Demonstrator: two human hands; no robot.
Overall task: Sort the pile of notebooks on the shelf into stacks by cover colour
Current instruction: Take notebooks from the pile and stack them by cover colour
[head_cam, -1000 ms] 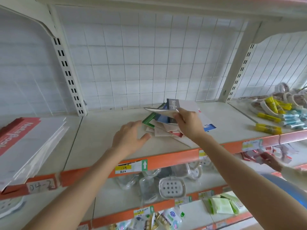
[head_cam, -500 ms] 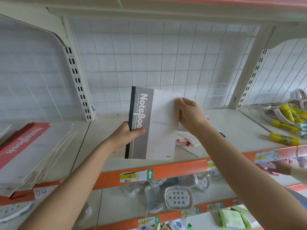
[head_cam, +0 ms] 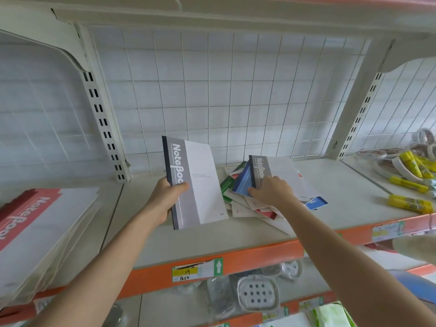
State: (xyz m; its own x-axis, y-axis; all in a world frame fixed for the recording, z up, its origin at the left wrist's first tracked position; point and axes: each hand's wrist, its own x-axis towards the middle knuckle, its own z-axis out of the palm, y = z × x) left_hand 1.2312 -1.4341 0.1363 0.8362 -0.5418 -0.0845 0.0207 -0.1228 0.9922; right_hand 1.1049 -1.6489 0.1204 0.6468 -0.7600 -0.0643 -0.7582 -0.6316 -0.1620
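Left hand (head_cam: pixel 168 199) is gripping a grey notebook (head_cam: pixel 198 185) upright, thumb across the cover, just left of the pile (head_cam: pixel 245 206). Right hand (head_cam: pixel 271 193) is resting on the pile's top notebook (head_cam: pixel 280 172); grip unclear.

Our left hand (head_cam: pixel 165 197) grips a grey notebook (head_cam: pixel 200 185) by its spine edge, thumb on the cover, and holds it nearly upright above the shelf (head_cam: pixel 212 241). Our right hand (head_cam: pixel 271 190) lies on a second grey notebook (head_cam: pixel 280 171) atop the loose pile (head_cam: pixel 238 204) of green, blue and red covers; whether it grips we cannot tell. A stack of red notebooks (head_cam: pixel 35 215) lies far left, yellow glue sticks (head_cam: pixel 410 204) far right
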